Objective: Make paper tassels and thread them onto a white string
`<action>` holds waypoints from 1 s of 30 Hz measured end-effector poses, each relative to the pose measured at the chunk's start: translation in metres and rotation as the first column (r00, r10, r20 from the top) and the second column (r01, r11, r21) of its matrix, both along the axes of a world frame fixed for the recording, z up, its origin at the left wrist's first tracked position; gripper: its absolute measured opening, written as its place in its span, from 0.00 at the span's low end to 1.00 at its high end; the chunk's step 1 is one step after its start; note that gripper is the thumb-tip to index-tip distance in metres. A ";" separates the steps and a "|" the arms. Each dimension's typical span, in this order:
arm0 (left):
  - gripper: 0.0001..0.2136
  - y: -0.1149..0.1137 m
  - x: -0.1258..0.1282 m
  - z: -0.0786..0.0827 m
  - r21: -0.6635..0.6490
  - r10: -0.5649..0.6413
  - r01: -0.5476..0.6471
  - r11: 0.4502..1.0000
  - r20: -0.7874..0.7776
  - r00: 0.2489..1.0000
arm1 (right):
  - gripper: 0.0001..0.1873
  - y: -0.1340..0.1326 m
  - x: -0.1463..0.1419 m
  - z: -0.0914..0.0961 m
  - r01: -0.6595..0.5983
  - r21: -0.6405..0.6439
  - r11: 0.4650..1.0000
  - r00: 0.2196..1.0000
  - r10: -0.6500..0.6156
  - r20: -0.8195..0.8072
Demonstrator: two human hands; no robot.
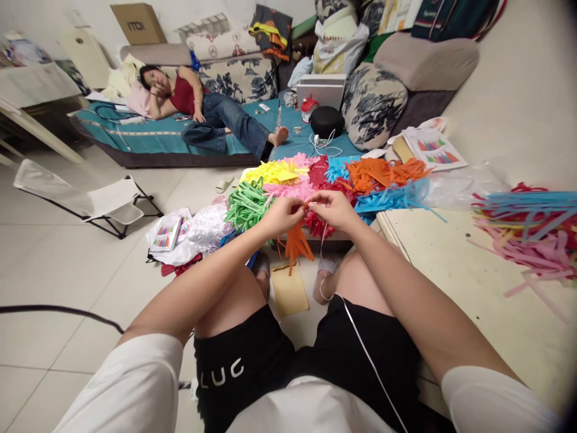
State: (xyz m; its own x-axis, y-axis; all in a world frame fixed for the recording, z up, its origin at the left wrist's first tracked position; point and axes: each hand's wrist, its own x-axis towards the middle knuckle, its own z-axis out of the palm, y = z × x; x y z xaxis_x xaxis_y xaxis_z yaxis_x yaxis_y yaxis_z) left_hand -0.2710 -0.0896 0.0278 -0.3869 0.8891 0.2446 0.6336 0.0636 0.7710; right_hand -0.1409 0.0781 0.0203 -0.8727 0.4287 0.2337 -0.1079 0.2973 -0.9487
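Observation:
My left hand point(285, 216) is closed in a pinch at the top of an orange paper tassel point(296, 245), whose cut strips hang below the fingers. Close beside it, the fingertips of my right hand point(334, 209) pinch a thin white ribbon point(360, 337) at the tassel's top. The ribbon drops from there and runs over my right thigh. Just beyond my hands lie heaps of fringed paper: green point(247, 203), yellow point(273, 172), pink point(288, 190), orange point(387, 173) and blue point(392, 197). My fingers partly hide the tie point.
More coloured strips point(532, 222) lie on the pale tabletop point(451, 258) at right. A white folding chair point(112, 197) and a plastic bag point(210, 225) stand at left. Cardboard point(288, 291) lies between my feet. A person point(193, 99) reclines on the teal sofa point(157, 141).

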 end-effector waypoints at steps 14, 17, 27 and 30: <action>0.13 -0.002 -0.003 0.005 -0.022 -0.033 0.035 0.999 0.112 0.993 | 0.22 -0.007 0.001 0.005 0.011 -0.047 0.999 1.000 -0.010 0.017; 0.13 -0.003 -0.003 0.006 -0.028 -0.040 0.043 0.999 0.102 0.994 | 0.22 -0.008 0.002 0.007 0.003 -0.063 0.998 1.000 -0.002 0.022; 0.13 -0.004 0.001 0.013 -0.056 -0.025 0.032 0.998 0.114 0.993 | 0.22 -0.008 0.002 0.008 -0.005 -0.104 0.995 0.999 0.010 0.047; 0.12 -0.004 0.001 0.012 -0.050 -0.034 0.040 0.998 0.108 0.994 | 0.23 -0.007 0.001 0.007 0.002 -0.101 0.995 0.998 0.004 0.056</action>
State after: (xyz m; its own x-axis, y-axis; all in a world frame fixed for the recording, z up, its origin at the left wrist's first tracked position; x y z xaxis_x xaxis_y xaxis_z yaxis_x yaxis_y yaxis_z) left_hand -0.2704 -0.0937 0.0402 -0.3750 0.9137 0.1567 0.5501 0.0832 0.8309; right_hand -0.1396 0.0709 0.0270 -0.8836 0.4470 0.1394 -0.0535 0.1995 -0.9784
